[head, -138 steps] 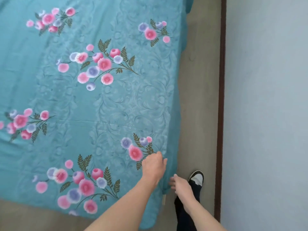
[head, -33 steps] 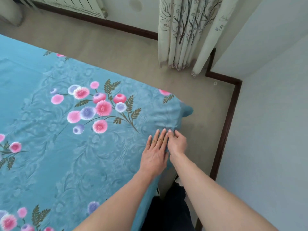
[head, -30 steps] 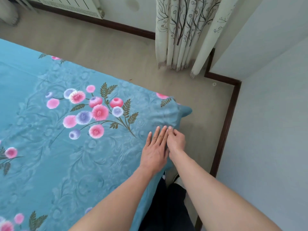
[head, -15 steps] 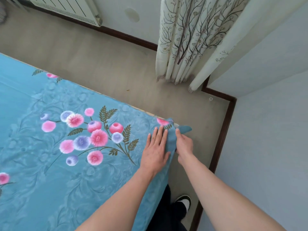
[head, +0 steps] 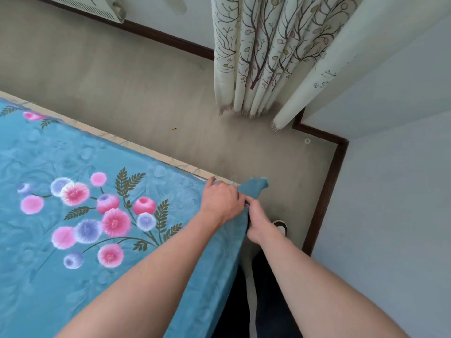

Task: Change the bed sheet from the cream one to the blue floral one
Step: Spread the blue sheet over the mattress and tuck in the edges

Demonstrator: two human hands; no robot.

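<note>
The blue floral sheet (head: 102,215) lies spread across the bed, and its far corner (head: 253,187) pokes out past the mattress edge (head: 151,156), where a cream strip shows uncovered along the far side. Half a second ago your left hand (head: 220,203) lay flat with straight fingers on the fabric; now its fingers are curled down at the very corner of the bed, apparently bunching the sheet there (how much cloth they actually catch is hidden beneath the hand). Your right hand (head: 258,219) has dropped from the top edge to the side, just below the left one and touching it, fingers closed on the hanging fold of the sheet.

That shift suggests you have gone from smoothing to fitting the corner, so the spreading looks largely done and the tucking is under way. The loose corner tip probably needs folding under next, and the exposed cream strip hints the sheet may want pulling farther across. Beyond the bed are the bare floor (head: 146,81), a patterned curtain (head: 256,52) and your shoe (head: 280,225).
</note>
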